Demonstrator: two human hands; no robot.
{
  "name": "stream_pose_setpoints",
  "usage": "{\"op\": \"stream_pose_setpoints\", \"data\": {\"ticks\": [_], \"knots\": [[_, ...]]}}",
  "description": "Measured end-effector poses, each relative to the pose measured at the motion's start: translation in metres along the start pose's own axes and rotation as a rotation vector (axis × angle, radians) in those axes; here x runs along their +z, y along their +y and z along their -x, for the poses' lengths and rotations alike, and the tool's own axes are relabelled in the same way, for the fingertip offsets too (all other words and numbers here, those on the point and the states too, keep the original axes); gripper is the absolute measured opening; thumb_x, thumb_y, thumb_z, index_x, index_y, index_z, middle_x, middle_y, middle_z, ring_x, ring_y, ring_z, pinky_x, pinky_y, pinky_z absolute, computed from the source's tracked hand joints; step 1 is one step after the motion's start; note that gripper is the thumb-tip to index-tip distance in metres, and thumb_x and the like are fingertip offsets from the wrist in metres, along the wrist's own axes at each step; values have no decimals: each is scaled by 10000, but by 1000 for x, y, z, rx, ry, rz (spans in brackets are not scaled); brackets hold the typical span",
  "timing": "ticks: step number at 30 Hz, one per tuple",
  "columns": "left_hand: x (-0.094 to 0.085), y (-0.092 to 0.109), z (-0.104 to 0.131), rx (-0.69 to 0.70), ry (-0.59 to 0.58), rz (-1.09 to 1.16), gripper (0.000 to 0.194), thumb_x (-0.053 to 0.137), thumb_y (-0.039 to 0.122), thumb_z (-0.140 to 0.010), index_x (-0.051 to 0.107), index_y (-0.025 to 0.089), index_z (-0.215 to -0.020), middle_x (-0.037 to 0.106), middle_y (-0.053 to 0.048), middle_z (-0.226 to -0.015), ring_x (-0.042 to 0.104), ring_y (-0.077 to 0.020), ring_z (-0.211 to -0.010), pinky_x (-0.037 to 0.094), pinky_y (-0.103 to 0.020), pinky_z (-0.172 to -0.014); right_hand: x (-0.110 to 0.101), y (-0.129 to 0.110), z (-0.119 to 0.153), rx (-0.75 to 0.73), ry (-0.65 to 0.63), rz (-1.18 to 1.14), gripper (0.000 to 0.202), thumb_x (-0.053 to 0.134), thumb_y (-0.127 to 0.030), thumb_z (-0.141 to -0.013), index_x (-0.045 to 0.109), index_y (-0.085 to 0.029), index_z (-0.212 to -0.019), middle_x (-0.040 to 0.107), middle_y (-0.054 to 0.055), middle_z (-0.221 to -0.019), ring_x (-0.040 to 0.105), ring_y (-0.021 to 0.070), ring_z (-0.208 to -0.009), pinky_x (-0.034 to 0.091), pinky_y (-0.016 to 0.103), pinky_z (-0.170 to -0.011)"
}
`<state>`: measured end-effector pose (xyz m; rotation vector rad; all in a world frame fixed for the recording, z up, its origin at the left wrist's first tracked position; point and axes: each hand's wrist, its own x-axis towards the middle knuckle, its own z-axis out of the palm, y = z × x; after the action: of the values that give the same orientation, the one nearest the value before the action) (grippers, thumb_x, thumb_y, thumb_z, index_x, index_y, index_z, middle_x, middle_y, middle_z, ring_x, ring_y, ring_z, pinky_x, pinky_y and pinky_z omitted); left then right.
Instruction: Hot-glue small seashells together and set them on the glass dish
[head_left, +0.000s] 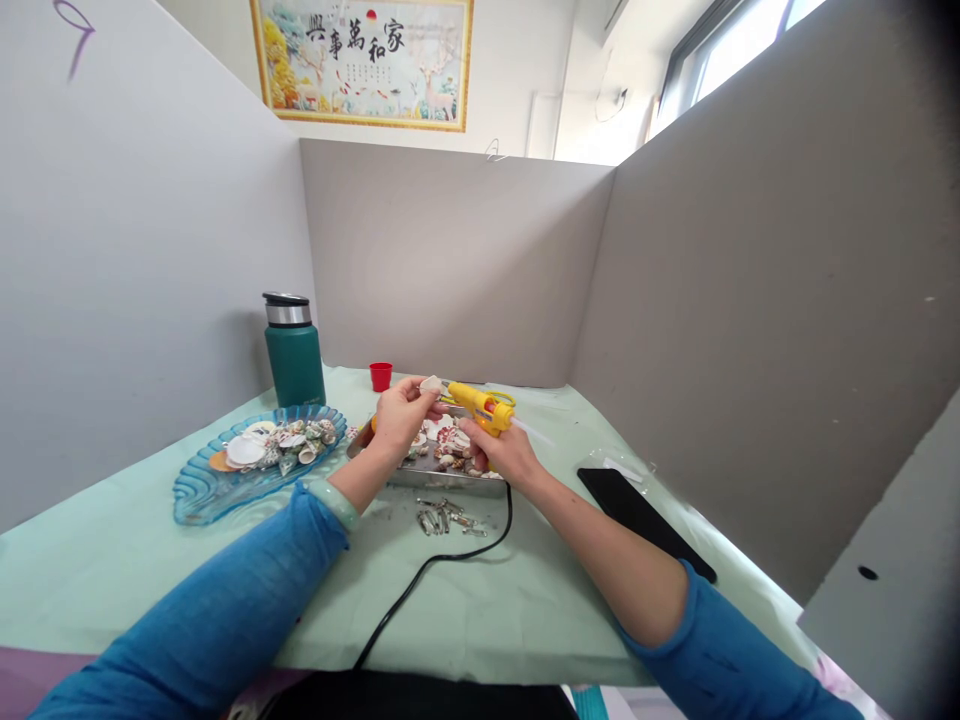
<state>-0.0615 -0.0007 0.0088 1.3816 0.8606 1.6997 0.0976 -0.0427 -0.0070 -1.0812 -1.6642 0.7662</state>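
Observation:
My left hand (402,412) pinches a small white shell piece (430,384) above the back left of a metal tray (442,478). In my right hand (504,450) is a yellow glue gun (480,405), its nozzle pointing left and close to the white piece. A clear glue stick juts from the gun's rear. Shells lie in the tray beneath both hands. Small metal clasps (448,517) form a loose pile in front of the tray. A black cord (427,565) runs from below the gun to the table's front edge.
A blue glass dish (196,500) holding shells and round discs stands at the left, with a green bottle (294,360) behind it. A red cup (381,376) is at the back. A black flat object (645,520) lies at the right. Grey partitions (457,260) enclose the table (540,600).

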Motion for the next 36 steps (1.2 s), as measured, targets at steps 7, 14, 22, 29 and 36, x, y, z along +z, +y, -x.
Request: {"op": "stream_pose_setpoints", "data": {"ticks": [7,14,22,29,36], "knots": [[0,2,0,-3,15,19,227,690,225,-700,603,126,-885,664,-5,-644,653,-151,-549,538,-262,-556,0,3,-1,3,-4,2,416,587,-524,-783,507,-190,-548,504,-22,-420,503,106,-372,428,226,-421],[0,-1,0,-9,-12,-18,229,687,238,-699,607,119,-878,659,-10,-607,660,-164,-559,539,-260,-540,0,3,-1,-5,-1,26,428,571,-530,-791,502,-190,-540,500,-21,-415,501,106,-374,427,227,-432],[1,3,0,-6,17,16,214,673,201,-698,601,124,-884,671,-7,-647,656,-152,-546,539,-255,-537,0,0,1,10,8,44,433,569,-513,-794,496,-190,-515,501,-18,-406,504,106,-375,430,226,-436],[0,-1,0,-7,-16,-15,233,683,234,-697,607,119,-884,665,-13,-622,662,-162,-561,543,-256,-537,-1,-2,1,-14,-1,72,443,557,-512,-806,491,-193,-506,489,-19,-385,491,102,-376,432,227,-454],[1,1,-1,2,5,14,219,673,207,-700,603,122,-889,666,-7,-634,654,-148,-541,544,-249,-531,-1,-3,2,-2,1,49,422,575,-507,-794,493,-195,-520,488,-28,-392,490,99,-366,425,223,-431]]}}
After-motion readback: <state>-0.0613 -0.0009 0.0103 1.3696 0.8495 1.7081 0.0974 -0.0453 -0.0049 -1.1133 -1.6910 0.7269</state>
